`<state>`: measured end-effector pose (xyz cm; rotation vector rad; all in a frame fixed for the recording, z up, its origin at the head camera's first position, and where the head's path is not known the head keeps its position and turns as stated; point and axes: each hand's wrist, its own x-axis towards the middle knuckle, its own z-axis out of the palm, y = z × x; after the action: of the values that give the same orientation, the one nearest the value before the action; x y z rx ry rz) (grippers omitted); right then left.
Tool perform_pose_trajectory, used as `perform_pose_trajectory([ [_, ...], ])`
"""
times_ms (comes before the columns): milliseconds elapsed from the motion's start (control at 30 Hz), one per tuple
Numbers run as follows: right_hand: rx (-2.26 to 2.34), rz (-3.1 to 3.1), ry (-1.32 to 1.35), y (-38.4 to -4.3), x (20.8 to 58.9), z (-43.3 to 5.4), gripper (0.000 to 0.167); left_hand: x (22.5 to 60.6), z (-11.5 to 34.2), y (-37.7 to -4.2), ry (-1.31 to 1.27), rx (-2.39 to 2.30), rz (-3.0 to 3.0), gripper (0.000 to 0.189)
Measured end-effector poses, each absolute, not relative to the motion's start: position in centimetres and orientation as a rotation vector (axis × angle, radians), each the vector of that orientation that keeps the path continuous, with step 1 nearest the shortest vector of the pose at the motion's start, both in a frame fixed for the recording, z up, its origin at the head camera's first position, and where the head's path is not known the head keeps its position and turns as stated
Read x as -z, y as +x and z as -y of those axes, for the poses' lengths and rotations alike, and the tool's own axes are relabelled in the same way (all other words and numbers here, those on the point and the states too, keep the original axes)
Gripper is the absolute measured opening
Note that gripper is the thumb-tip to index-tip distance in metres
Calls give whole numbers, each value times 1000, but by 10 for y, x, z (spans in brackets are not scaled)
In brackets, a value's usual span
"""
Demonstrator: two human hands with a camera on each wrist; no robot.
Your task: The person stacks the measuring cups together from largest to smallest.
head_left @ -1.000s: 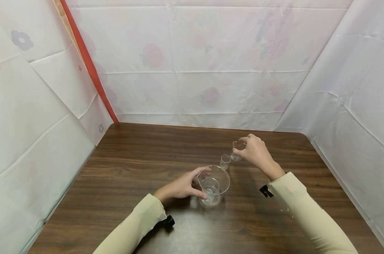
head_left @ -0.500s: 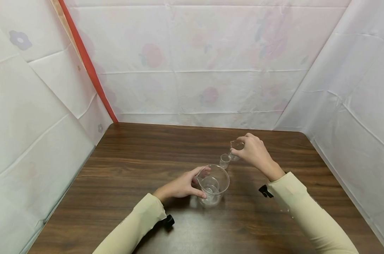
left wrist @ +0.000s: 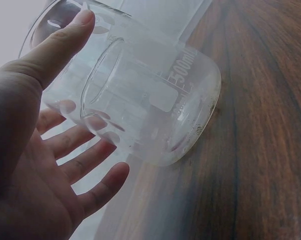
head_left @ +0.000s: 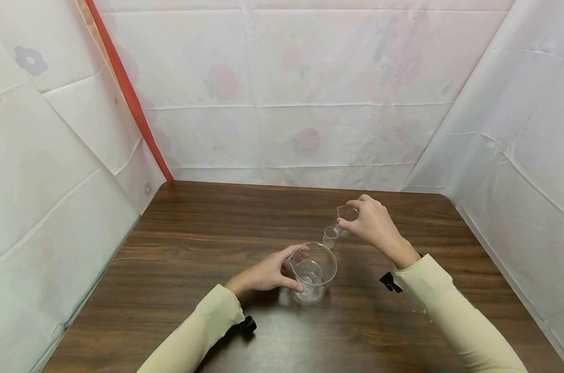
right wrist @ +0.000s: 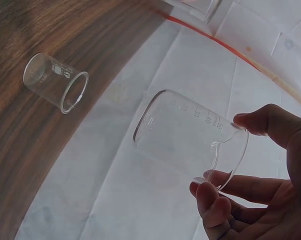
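Observation:
My left hand (head_left: 274, 272) holds a large glass beaker (head_left: 327, 261), thumb at the near side and fingers round the far side. A 500 ml mark shows on this beaker (left wrist: 203, 75) in the left wrist view. A smaller beaker (head_left: 308, 269) stands inside it. With thumb and fingertips, my right hand (head_left: 374, 221) pinches a 50 ml beaker (right wrist: 183, 132) near its spouted rim. That beaker is raised over the table, its base close behind the smallest beaker (head_left: 329, 238). In the right wrist view the smallest beaker (right wrist: 53, 82) stands upright on the wood, apart from the hand.
The dark wooden table (head_left: 207, 223) carries the glassware right of its middle. White patterned sheets (head_left: 282, 129) hang along the back and both sides. A red strip (head_left: 128, 88) runs down the back left corner. Black clips (head_left: 248, 325) sit by the sleeves.
My right hand has shifted slightly left with the 50 ml beaker, which now overlaps the smallest beaker in the head view. The left hand and large beaker stay put.

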<state>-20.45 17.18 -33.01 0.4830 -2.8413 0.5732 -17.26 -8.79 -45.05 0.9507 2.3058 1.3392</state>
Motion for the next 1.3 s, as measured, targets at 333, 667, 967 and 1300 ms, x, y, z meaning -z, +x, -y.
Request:
perform_pose_trajectory([
  [333, -557, 2826, 497, -199, 326, -169, 43, 451, 88, -173, 941, -1344, -2295, 88],
  [667, -569, 2813, 523, -194, 320, -164, 41, 450, 87, -173, 946, -1341, -2304, 87],
  [967, -569, 2798, 542, -190, 321, -162, 38, 450, 87, -172, 945, -1339, -2313, 86],
  [1300, -572, 2780, 566, -188, 320, -160, 37, 450, 87, -172, 948, -1336, -2312, 87],
])
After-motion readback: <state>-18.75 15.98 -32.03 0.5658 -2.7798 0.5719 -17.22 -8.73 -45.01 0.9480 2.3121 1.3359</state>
